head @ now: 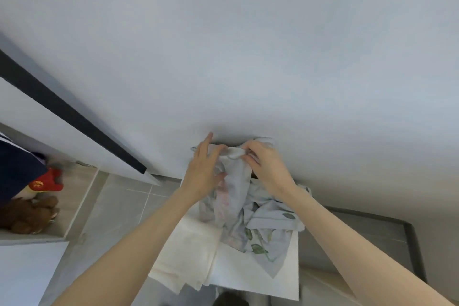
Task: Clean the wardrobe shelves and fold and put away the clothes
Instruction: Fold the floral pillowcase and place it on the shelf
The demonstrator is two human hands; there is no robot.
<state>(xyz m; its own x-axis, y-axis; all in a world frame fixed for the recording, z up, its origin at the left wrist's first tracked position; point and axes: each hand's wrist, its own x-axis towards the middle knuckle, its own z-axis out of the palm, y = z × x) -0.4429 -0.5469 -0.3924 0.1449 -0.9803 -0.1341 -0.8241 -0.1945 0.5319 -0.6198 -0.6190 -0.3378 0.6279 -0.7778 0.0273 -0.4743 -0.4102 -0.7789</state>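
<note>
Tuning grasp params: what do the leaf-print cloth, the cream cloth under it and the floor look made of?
Leaf-print cloth: thin woven fabric, probably cotton or a blend, matte; it bunches into soft creases where both hands hold it. Cream cloth: thicker-looking fabric, matte, lying in folded layers; fibre unclear. Floor: grey tile, likely ceramic or stone, low sheen, with pale grout lines.

I'm seeing two bare forearms coming in from the bottom edge, no sleeves, watch or bracelet showing on either. The left hand (202, 171) and right hand (269, 169) are wearing no gloves or rings; fingernails are looking short and unpainted.
</note>
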